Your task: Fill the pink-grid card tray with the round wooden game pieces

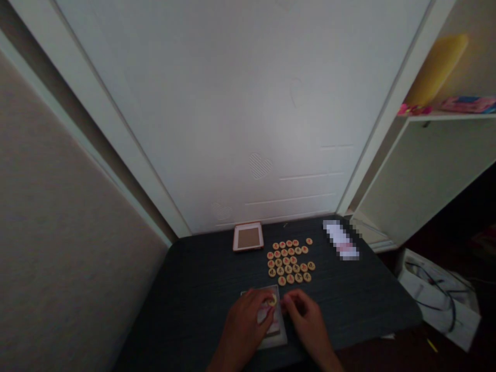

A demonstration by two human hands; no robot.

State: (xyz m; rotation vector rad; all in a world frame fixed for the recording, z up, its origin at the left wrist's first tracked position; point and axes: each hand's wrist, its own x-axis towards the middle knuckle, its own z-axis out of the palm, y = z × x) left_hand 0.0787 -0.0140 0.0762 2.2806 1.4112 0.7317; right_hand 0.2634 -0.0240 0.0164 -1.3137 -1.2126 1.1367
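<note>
My left hand (pixel 245 321) pinches a round Chinese chess piece (pixel 273 300) between thumb and fingertips, just over a pale, clear-edged box (pixel 282 338) near the table's front edge. That hand covers much of the box. Close beside the piece, to its right, my right hand (pixel 309 319) has its thumb and fingers drawn together; whether anything sits between them is hidden. Beyond both hands, several wooden chess pieces (pixel 288 269) with red or dark characters lie flat in loose rows. One piece (pixel 309 241) lies slightly apart at the back right.
A shallow red-rimmed tray (pixel 248 238) stands at the back of the dark table (pixel 194 294), near the white panel (pixel 232 129). A blurred-out white object (pixel 341 240) lies at the back right. Right of the table, a white box (pixel 437 299) holds dark cables.
</note>
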